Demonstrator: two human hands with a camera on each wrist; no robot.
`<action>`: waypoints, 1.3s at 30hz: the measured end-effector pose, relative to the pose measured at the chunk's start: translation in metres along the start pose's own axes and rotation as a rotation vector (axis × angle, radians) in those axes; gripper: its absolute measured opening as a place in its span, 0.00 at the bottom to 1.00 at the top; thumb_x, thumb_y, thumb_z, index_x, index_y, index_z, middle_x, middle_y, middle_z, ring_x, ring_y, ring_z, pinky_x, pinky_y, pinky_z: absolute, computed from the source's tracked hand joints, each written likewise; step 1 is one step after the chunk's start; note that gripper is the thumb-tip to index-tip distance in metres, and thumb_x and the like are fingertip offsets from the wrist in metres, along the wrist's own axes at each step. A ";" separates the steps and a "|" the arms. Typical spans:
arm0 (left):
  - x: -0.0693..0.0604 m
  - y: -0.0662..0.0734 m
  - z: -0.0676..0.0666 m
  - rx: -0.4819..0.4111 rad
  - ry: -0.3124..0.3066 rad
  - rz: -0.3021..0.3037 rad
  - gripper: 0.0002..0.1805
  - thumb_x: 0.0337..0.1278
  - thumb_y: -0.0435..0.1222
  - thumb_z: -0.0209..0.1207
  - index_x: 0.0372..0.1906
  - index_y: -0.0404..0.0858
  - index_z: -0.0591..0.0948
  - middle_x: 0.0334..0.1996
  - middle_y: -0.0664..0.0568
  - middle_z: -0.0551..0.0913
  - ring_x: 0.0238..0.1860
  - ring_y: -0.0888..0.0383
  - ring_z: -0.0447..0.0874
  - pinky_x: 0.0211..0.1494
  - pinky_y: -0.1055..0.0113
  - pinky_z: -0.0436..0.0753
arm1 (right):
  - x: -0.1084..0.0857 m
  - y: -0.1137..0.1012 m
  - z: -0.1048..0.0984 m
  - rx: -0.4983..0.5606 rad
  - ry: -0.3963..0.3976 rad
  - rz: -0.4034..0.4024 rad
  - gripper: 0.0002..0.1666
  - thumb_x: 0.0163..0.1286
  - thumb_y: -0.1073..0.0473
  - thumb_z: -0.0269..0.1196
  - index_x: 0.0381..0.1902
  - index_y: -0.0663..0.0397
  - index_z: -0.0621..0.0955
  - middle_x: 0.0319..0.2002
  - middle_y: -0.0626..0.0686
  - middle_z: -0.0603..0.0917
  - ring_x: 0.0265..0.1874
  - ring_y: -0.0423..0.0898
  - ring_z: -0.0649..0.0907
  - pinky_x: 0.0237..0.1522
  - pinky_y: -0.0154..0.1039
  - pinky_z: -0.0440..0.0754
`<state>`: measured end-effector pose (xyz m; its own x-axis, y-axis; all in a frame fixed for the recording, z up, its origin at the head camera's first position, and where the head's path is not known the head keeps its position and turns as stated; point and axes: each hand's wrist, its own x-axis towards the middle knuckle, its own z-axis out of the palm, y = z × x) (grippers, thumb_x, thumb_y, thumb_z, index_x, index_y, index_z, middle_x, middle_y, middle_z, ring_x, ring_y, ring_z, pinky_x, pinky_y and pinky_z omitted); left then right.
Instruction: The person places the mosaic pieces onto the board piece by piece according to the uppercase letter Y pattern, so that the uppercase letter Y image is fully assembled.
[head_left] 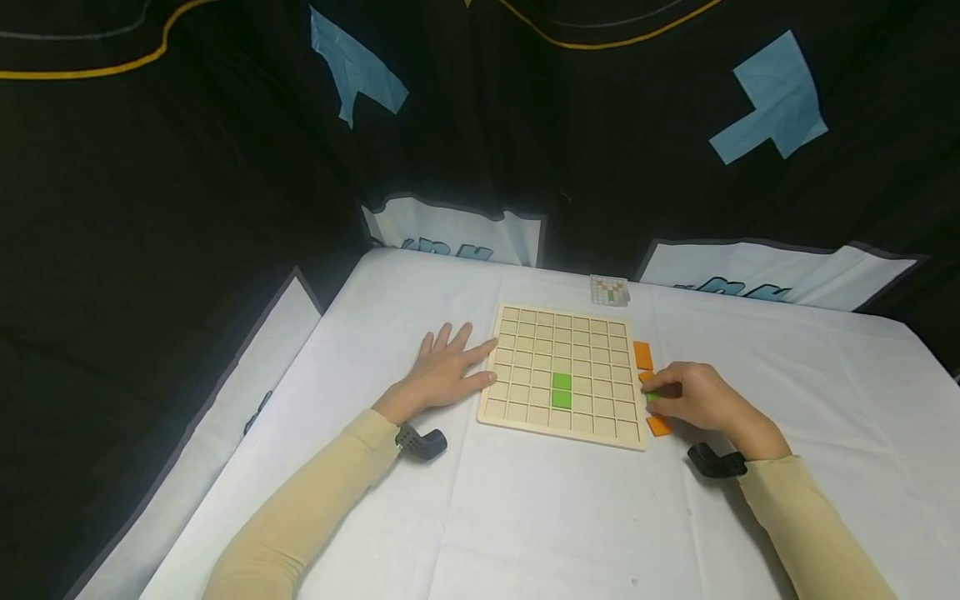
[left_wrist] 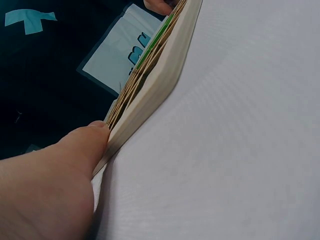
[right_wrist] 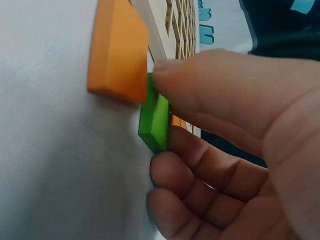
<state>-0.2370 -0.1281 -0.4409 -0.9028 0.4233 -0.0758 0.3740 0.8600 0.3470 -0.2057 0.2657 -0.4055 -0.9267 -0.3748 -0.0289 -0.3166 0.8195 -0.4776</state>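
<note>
Right wrist view: the green tile is between the thumb and fingers of the right hand. I can't tell if it touches the white cloth below.
Green tile: it is by the right side of the wooden board, with orange tiles near it on both sides.
Right hand: it is bent in small around the green tile — how hard it squeezes, I can't tell.
Wooden board: it lies flat with rows of little boxes, and a pair of green squares fills two boxes, one right above the other.
Left hand: the fingers are spread wide and it holds no tile. The thumb touches the board's left edge, maybe to keep it from sliding.
Step now: it looks like picking up one more tile for the board.
Next move: I think it calls for a good pinch, a little lift over the rim, then lining the tile up with a box — and not bumping the orange ones.
Far edge: a small card with a grid picture lies past the board.
Back: blue tape sticks to the black curtain.
</note>
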 end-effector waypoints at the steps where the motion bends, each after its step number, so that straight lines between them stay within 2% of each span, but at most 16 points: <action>1: 0.000 0.000 0.000 0.001 0.000 0.000 0.37 0.72 0.62 0.45 0.81 0.56 0.58 0.83 0.38 0.45 0.82 0.30 0.35 0.81 0.32 0.37 | 0.000 0.000 0.000 0.002 0.000 -0.003 0.14 0.56 0.65 0.76 0.41 0.62 0.89 0.40 0.57 0.88 0.31 0.43 0.75 0.30 0.30 0.74; 6: 0.000 0.001 -0.001 0.001 0.001 0.001 0.37 0.72 0.62 0.46 0.81 0.56 0.59 0.83 0.38 0.45 0.82 0.30 0.35 0.81 0.32 0.37 | -0.001 0.000 -0.001 0.003 -0.010 0.002 0.15 0.54 0.67 0.75 0.42 0.62 0.89 0.37 0.55 0.87 0.30 0.44 0.73 0.28 0.31 0.70; 30: 0.000 0.001 -0.001 -0.001 0.000 -0.006 0.37 0.72 0.62 0.46 0.81 0.56 0.59 0.83 0.38 0.46 0.82 0.30 0.35 0.81 0.32 0.37 | 0.000 0.001 0.001 -0.016 -0.023 0.000 0.17 0.54 0.69 0.74 0.44 0.64 0.89 0.40 0.57 0.87 0.33 0.45 0.76 0.33 0.31 0.75; 39: 0.000 0.000 -0.001 -0.003 0.004 0.003 0.37 0.72 0.62 0.46 0.81 0.56 0.59 0.83 0.38 0.46 0.82 0.30 0.35 0.81 0.32 0.37 | 0.000 0.002 0.001 -0.018 -0.008 -0.018 0.16 0.54 0.68 0.74 0.43 0.64 0.89 0.37 0.55 0.87 0.32 0.44 0.75 0.31 0.31 0.73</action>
<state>-0.2372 -0.1279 -0.4404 -0.9026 0.4245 -0.0711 0.3760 0.8579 0.3501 -0.2066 0.2667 -0.4078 -0.9191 -0.3932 -0.0271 -0.3373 0.8201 -0.4623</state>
